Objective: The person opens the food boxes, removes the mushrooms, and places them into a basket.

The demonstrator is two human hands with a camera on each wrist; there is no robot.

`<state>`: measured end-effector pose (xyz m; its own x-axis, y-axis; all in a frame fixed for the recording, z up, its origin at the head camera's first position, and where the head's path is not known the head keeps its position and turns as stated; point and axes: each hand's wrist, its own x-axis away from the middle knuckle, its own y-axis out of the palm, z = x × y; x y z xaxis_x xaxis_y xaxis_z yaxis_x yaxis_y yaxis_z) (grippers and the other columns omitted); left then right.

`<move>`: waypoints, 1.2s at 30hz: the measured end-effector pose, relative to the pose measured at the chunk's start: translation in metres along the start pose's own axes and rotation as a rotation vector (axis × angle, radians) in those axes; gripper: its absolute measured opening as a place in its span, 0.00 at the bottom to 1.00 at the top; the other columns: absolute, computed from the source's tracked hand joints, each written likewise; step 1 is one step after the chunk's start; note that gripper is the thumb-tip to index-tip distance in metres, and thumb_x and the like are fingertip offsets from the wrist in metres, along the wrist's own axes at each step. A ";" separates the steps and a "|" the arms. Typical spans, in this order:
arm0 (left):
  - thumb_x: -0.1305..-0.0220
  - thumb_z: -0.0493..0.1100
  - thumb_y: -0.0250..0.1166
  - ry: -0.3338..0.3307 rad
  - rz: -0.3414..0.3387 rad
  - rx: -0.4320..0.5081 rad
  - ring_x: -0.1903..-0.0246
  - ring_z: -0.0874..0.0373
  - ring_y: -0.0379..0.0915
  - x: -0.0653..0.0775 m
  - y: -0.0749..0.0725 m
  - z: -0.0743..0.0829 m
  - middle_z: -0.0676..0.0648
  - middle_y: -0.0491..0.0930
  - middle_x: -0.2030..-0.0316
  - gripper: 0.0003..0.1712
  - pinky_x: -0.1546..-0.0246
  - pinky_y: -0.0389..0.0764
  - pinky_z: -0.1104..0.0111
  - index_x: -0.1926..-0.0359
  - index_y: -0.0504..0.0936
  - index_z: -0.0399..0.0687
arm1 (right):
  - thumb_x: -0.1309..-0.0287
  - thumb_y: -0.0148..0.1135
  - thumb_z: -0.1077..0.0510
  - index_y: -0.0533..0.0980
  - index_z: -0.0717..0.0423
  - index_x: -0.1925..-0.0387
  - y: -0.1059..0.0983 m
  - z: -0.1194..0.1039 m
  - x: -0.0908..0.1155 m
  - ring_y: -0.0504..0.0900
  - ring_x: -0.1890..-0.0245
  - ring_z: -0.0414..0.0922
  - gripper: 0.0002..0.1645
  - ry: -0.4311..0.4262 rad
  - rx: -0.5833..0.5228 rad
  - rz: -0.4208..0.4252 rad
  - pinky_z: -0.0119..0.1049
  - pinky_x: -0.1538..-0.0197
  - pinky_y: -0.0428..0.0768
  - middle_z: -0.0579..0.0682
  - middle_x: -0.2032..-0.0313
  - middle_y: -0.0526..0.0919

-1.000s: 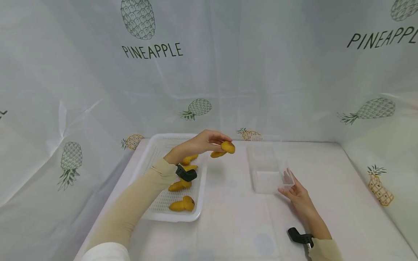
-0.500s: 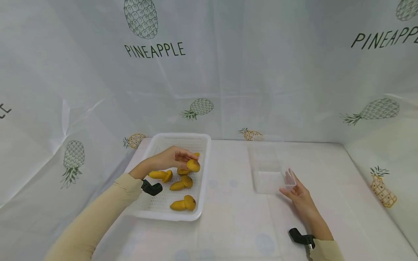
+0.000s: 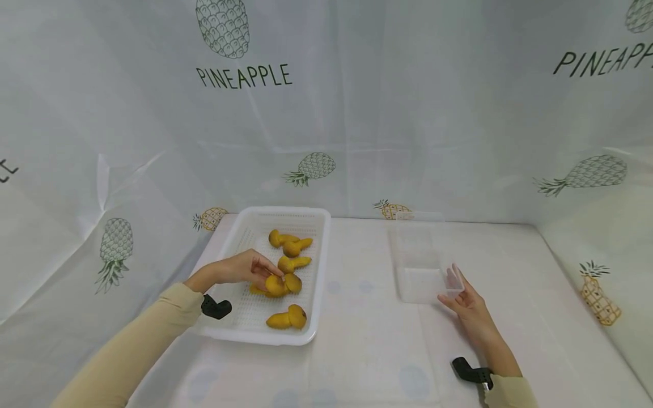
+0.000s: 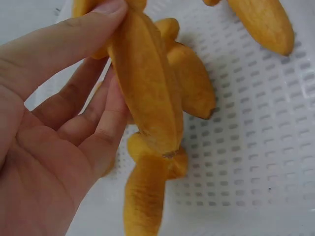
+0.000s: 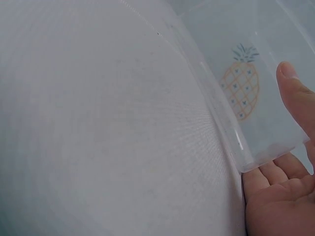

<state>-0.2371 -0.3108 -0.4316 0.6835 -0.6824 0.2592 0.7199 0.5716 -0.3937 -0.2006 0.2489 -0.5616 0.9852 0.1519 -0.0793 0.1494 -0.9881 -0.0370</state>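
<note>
My left hand [image 3: 245,267] pinches a yellow mushroom [image 4: 147,88] between thumb and fingers, low over the white perforated basket [image 3: 312,331]. The held mushroom's cap is partly behind the thumb in the left wrist view, and its stem points away from the palm. Right beside it in the basket lies another mushroom [image 3: 293,283]. My right hand [image 3: 471,309] holds the near right corner of a clear plastic container [image 3: 408,294]. In the right wrist view its thumb is on one side of the container's corner, and its fingers are against the end wall.
Several more yellow mushrooms lie in the basket, including one near the front [image 3: 287,317] and a group toward the back [image 3: 297,246]. The white tablecloth [image 3: 367,345] spans between basket and container. A pineapple-printed sheet [image 3: 408,113] hangs behind the table.
My left hand, with the mushroom, has moved left from beyond the basket's right edge, then down and toward me into the basket. The right hand stays at the container's corner.
</note>
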 end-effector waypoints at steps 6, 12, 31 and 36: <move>0.42 0.25 0.69 -0.017 -0.066 0.015 0.48 0.46 0.79 0.001 0.006 -0.010 0.34 0.81 0.47 0.21 0.50 0.82 0.65 0.46 0.80 0.25 | 0.34 0.61 0.68 0.42 0.44 0.20 0.000 0.000 0.000 0.42 0.25 0.58 0.53 0.011 -0.003 -0.005 0.15 0.42 0.64 0.69 0.24 0.38; 0.46 0.24 0.71 -0.072 -0.069 -0.004 0.50 0.48 0.80 0.003 0.011 -0.018 0.39 0.82 0.51 0.21 0.51 0.82 0.66 0.48 0.83 0.27 | 0.34 0.61 0.68 0.42 0.44 0.20 0.002 0.000 0.000 0.42 0.24 0.55 0.53 0.011 -0.004 -0.004 0.14 0.41 0.63 0.67 0.24 0.39; 0.48 0.28 0.75 -0.113 -0.115 -0.138 0.56 0.58 0.80 0.000 0.013 -0.025 0.47 0.85 0.53 0.23 0.54 0.83 0.67 0.49 0.84 0.34 | 0.34 0.62 0.68 0.43 0.42 0.20 -0.002 0.002 0.000 0.42 0.25 0.57 0.53 0.033 -0.021 0.011 0.15 0.42 0.65 0.69 0.24 0.38; 0.48 0.26 0.74 -0.124 -0.110 -0.107 0.52 0.51 0.80 0.003 0.010 -0.024 0.43 0.82 0.49 0.23 0.51 0.82 0.65 0.48 0.83 0.32 | 0.34 0.62 0.69 0.42 0.41 0.20 -0.001 0.002 0.001 0.41 0.25 0.60 0.54 0.039 -0.025 0.006 0.14 0.43 0.66 0.69 0.24 0.38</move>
<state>-0.2309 -0.3178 -0.4557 0.6160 -0.6726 0.4102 0.7786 0.4403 -0.4472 -0.2000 0.2502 -0.5638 0.9886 0.1451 -0.0402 0.1447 -0.9894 -0.0121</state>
